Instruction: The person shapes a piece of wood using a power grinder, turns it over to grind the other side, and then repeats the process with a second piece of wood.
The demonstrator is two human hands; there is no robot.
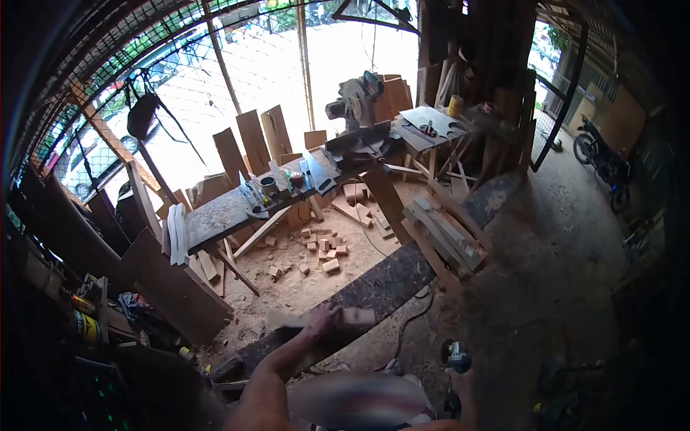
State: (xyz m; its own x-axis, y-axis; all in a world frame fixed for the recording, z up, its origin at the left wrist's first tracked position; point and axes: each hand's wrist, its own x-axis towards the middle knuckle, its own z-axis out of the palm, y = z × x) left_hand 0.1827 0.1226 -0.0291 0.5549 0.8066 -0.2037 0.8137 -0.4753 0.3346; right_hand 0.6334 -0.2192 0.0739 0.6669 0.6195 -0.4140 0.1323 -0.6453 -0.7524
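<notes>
My left hand is closed on the middle of a pale wooden board, which lies across a long dark bench. The board's left end sticks out beyond the bench edge. Lower right, beside the bench, a power tool with a round head is held by my right hand. That hand is dim and partly hidden by the tool. The tool is apart from the board.
Small wood blocks lie on the sawdust floor beyond the bench. A worktable carries hand saws, containers and a miter saw. Stacked planks rest at the bench's right end. A cable runs beside the bench. A motorcycle stands far right.
</notes>
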